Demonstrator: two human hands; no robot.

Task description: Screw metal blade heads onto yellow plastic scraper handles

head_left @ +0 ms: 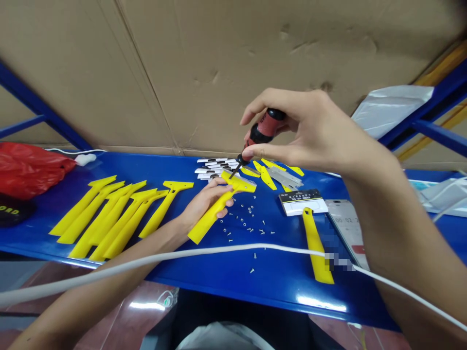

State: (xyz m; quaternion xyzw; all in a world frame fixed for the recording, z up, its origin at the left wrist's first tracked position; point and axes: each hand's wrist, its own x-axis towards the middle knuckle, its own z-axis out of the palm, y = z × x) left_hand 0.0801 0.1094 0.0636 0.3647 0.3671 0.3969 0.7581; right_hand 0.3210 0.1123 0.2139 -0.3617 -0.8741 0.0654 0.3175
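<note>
My left hand is closed around the neck of a yellow scraper, its handle slanting down toward me. Above it, my right hand grips a red and black screwdriver by the handle. The screwdriver's shaft slants down to the left, and its tip meets the scraper's head near one end. Whether the tip sits in a screw is too small to tell. Loose small screws and nuts lie scattered on the blue table just right of the scraper.
Several yellow scraper handles lie at the left. Behind my hands are white packets, yellow blade covers and metal blades. A carded scraper and a phone lie right. A white cable crosses in front.
</note>
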